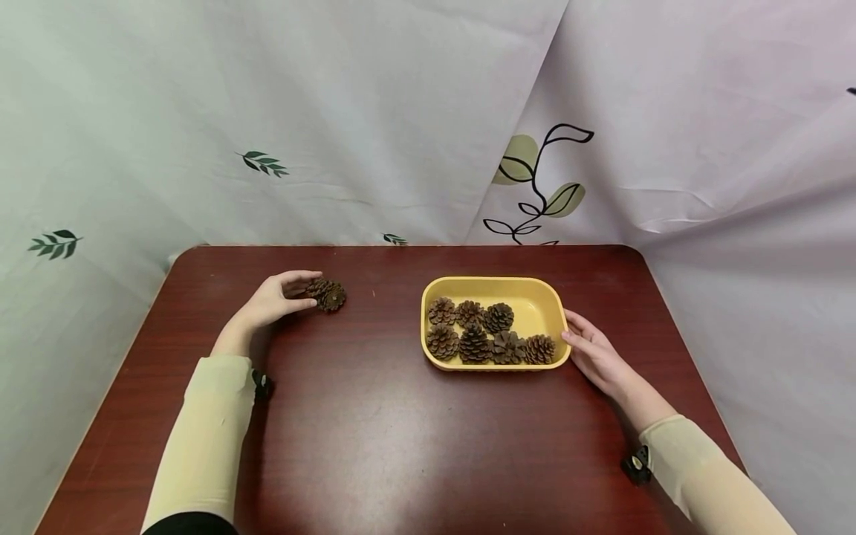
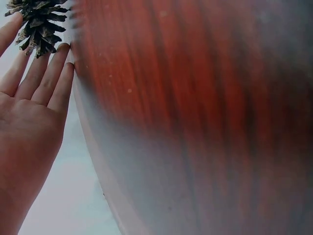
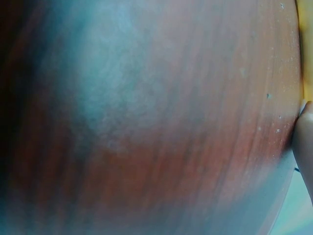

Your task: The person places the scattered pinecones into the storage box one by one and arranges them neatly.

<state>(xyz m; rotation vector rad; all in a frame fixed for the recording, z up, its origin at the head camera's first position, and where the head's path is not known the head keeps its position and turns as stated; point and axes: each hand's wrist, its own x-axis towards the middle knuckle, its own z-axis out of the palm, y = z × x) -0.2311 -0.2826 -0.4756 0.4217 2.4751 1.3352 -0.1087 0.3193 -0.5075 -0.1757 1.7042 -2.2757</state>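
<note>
Place: a makeshift recording corner, not a lived-in room.
Backdrop: pale leaf-print cloth sheets (image 1: pixel 401 111) hung just beyond both hands.
Surface: small dark-red wooden table (image 1: pixel 374 446) under them.

Both hands lie low and apart, left hand (image 1: pixel 270 303) and right hand (image 1: pixel 595 357) with fingers extended.

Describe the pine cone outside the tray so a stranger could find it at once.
Start at the dark red table and look left of the yellow tray. The loose cone lies by the left hand, at its fingers. The other cones sit inside the tray.
</note>
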